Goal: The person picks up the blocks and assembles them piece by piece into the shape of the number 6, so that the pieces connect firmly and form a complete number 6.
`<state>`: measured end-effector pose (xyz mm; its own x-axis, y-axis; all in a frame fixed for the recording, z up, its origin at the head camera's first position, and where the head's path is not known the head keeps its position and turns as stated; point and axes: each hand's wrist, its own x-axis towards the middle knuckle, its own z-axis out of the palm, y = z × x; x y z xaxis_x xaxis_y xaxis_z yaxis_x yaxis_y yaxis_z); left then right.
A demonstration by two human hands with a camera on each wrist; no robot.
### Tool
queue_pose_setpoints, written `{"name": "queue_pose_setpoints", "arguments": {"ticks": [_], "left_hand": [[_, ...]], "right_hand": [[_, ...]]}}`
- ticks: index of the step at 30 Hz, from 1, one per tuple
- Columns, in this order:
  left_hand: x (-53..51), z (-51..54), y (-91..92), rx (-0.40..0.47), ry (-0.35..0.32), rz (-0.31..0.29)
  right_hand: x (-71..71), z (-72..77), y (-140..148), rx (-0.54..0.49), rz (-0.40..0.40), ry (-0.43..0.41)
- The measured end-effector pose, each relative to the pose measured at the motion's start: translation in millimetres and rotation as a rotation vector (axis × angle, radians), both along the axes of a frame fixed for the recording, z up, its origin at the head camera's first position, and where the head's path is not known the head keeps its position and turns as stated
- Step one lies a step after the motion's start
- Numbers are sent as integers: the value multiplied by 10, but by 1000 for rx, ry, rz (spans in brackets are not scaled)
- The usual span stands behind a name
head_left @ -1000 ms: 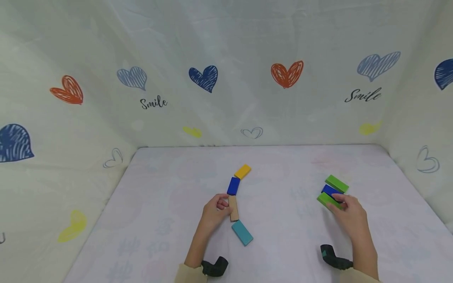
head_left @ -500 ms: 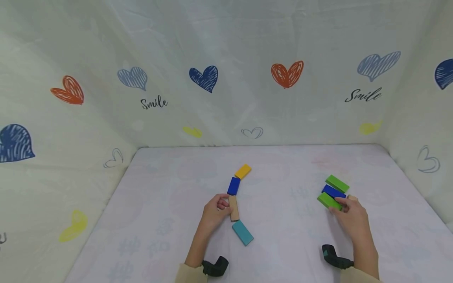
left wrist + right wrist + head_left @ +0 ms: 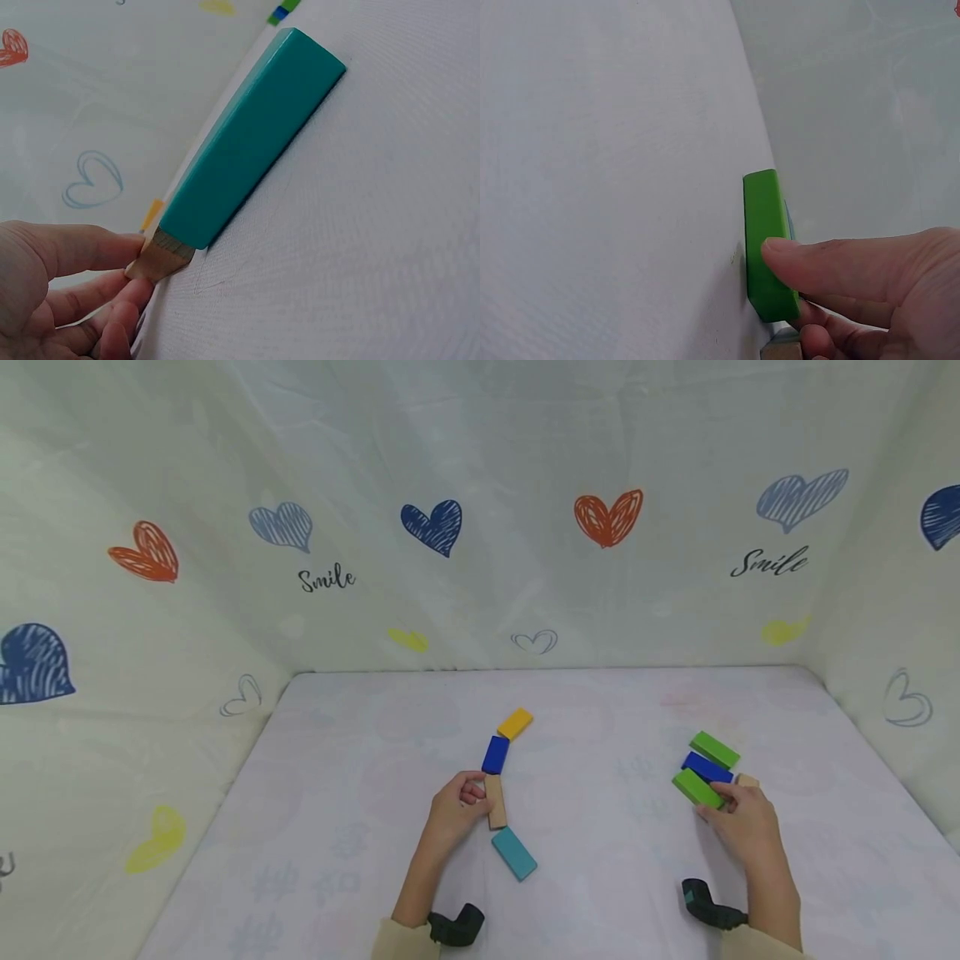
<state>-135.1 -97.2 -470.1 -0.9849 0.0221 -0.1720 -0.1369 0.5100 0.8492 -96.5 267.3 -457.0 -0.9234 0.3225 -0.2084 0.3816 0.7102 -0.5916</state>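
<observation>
My left hand (image 3: 452,814) pinches the natural wooden block (image 3: 496,802) between thumb and fingers. That block lies between a blue block (image 3: 495,755) and a teal block (image 3: 514,853), with a yellow block (image 3: 515,724) beyond the blue one. At the right, my right hand (image 3: 744,821) grips the near green block (image 3: 696,787); in the right wrist view the thumb presses on this green block (image 3: 765,225). Behind it lie a second blue block (image 3: 707,767) and another green block (image 3: 715,749). A second wooden block (image 3: 747,781) is partly hidden by the right hand.
A white cloth (image 3: 600,793) covers the table. Pale hanging sheets (image 3: 517,585) printed with hearts and writing rise behind it and at both sides. Dark devices (image 3: 456,927) are strapped at both wrists.
My right fingers have shifted from over the second blue block to the near green block, and the second wooden block has come into view. The left hand has stayed on its wooden block.
</observation>
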Motion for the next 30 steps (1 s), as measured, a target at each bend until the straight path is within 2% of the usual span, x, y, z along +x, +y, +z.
{"name": "queue_pose_setpoints", "arguments": {"ticks": [23,30], "left_hand": [[1,-23,-2,-5,19,-6],[-8,-14,-2,-4,5,0]], "right_hand": [[15,-11,6,18,36,20],[16,57,-23,22,106,53]]}}
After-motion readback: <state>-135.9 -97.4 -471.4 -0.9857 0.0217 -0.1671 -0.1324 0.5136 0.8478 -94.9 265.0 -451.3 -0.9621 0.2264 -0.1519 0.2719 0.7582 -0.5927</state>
